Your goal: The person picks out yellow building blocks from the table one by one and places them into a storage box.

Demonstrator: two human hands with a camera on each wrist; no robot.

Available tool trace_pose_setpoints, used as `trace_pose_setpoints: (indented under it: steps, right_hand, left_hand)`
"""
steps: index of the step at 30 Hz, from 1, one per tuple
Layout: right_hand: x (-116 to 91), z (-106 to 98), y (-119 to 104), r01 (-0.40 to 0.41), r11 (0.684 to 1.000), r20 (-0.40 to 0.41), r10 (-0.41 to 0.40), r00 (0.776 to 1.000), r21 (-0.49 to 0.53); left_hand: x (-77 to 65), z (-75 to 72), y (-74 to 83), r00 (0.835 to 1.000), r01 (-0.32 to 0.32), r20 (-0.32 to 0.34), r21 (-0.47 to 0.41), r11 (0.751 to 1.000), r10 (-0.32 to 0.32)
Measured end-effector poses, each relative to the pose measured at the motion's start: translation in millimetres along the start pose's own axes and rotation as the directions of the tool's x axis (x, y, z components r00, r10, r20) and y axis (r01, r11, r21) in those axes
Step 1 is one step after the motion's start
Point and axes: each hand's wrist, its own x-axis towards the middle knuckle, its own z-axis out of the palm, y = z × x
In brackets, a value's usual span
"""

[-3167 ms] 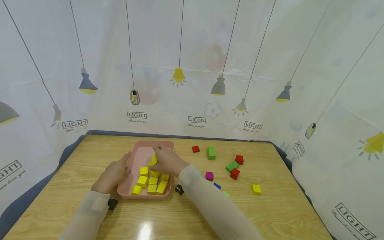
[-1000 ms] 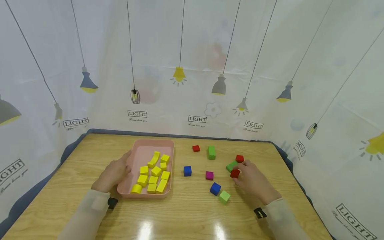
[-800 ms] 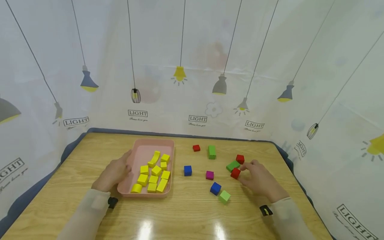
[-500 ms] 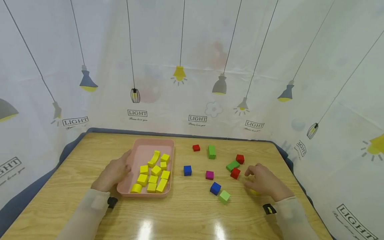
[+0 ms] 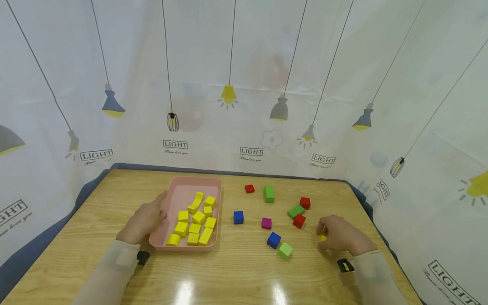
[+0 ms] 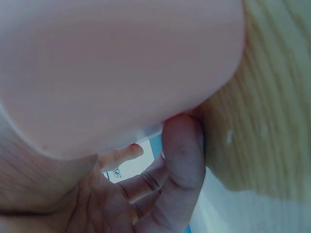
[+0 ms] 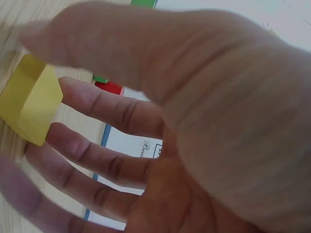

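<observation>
On the left, my left hand (image 5: 142, 220) holds the side wall of a pink tray (image 5: 158, 242), its index finger pointing forward along the rim. In the left wrist view the tray's pale wall (image 6: 121, 73) hides the thumb, and a curled finger (image 6: 182, 150) touches the lower edge. Several yellow blocks (image 5: 181, 229) lie in the tray's near and right part. On the table's right side my right hand (image 5: 341, 235) pinches a yellow block (image 5: 323, 238), mostly covered by the hand. The right wrist view has that block (image 7: 31, 99) between thumb and fingertips.
Between tray and right hand lie two blue cubes (image 5: 238, 217), a magenta block (image 5: 266, 223) and a light green cube (image 5: 285, 250). Farther back are a small red block (image 5: 249, 188) and a green block (image 5: 269, 194). A green block (image 5: 295, 211) lies between two red cubes (image 5: 299, 220).
My right hand has left the tray, passed by the red cube and moved right and nearer to the yellow block, which it now pinches. The left hand and tray have stayed put.
</observation>
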Motion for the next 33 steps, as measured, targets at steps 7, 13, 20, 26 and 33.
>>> trace_pose_setpoints:
  steps: [7, 13, 20, 26, 33]
  right_hand:
    - [0.8, 2.5, -2.1, 0.0, 1.0, -0.01, 0.0, 1.0, 0.011]
    - [2.0, 5.7, -5.1, 0.013, 1.0, -0.051, -0.012, 0.999, 0.015]
    - [8.2, 7.7, -6.0, 0.025, 1.0, -0.091, -0.024, 0.996, 0.014]
    - [11.4, 6.6, -7.6, 0.032, 0.999, -0.133, -0.032, 0.991, -0.002]
    - [12.1, 6.0, -12.6, 0.032, 0.999, -0.165, -0.034, 0.986, -0.019]
  left_hand:
    - [-1.7, -0.4, 0.5, 1.0, 0.001, 0.012, -0.012, 1.0, -0.001]
    - [-1.5, -0.5, -0.7, 1.0, -0.011, 0.001, -0.006, 1.0, 0.011]
    - [-2.5, -0.6, -0.9, 1.0, -0.007, 0.005, -0.003, 1.0, 0.007]
    - [-3.3, -0.7, 0.8, 1.0, 0.002, 0.012, 0.002, 1.0, -0.002]
    - [-3.4, -1.5, 3.6, 1.0, 0.019, 0.015, -0.006, 1.0, -0.018]
